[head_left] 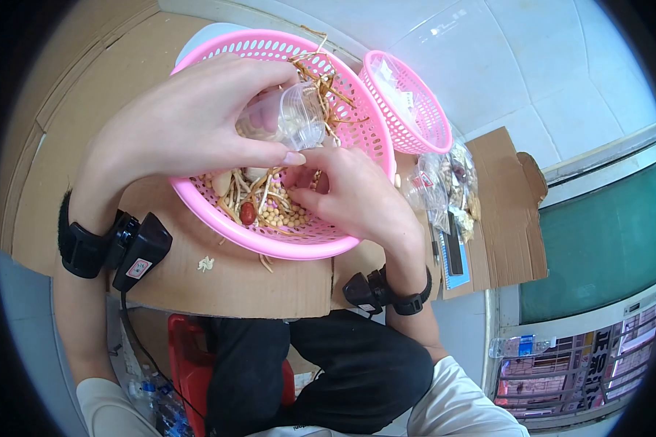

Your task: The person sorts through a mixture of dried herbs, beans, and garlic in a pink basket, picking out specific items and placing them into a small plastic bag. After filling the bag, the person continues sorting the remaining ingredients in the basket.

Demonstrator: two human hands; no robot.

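Observation:
My left hand (197,120) is wrapped round a clear plastic bag or thin container (302,116) with pale pieces inside, tilted over the large pink basket (211,222). Below it my right hand (342,186) reaches into the basket, its fingers bent among the contents; whether they pinch anything is hidden. Thin brown roots (339,95) lie along the basket's far side. Near my right fingertips are round yellowish beans (280,215), pale root strands and a red date (248,213).
A smaller pink basket (434,124) holding white packets stands behind at the right. Beside it lie clear bags of dried goods (459,175), a dark phone-like object (455,244) and a blue notebook (457,275). A pale scrap (206,264) lies on the cardboard (270,284).

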